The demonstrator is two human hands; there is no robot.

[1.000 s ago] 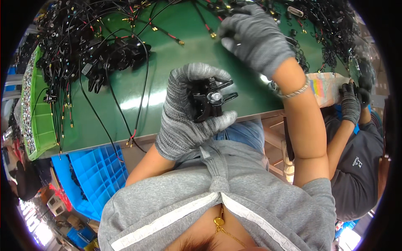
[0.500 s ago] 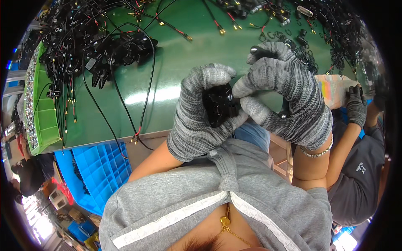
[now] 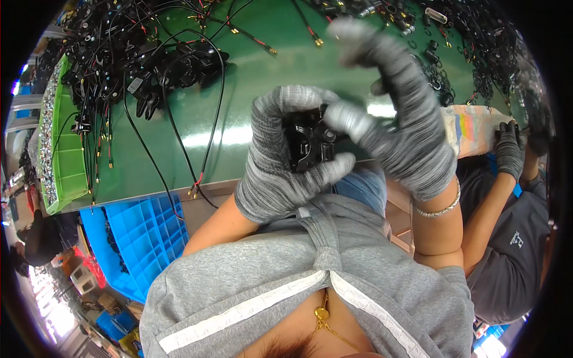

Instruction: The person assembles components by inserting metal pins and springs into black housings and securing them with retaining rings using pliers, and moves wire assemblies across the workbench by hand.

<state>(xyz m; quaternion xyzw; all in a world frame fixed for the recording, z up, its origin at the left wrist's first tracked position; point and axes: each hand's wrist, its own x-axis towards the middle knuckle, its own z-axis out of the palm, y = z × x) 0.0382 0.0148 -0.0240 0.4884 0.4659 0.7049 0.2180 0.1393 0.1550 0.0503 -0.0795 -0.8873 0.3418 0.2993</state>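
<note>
My left hand [image 3: 271, 158], in a grey striped knit glove, is closed around a black moulded plastic part [image 3: 310, 143]. The part has ridges and a small shiny round spot on its right side. My right hand [image 3: 397, 113], gloved the same way, is smeared by motion. One blurred fingertip lies close to the part's upper right, while other fingers reach up over the table. A small dark shape [image 3: 378, 88] shows beside those fingers; whether the hand holds it I cannot tell.
Black cables and clamp-like parts [image 3: 185, 65] are heaped on the green table [image 3: 250, 77] at left. A green tray [image 3: 65, 173] stands at its left edge, a blue crate [image 3: 143, 238] below. Small rings and fittings [image 3: 433, 59] lie far right. A co-worker's gloved hand [image 3: 510, 152] touches a pale bag [image 3: 474, 128].
My right hand has come away from its curled grip by the part, its upper fingers now stretched up and left. My left hand keeps the black part, whose inner ridges show more.
</note>
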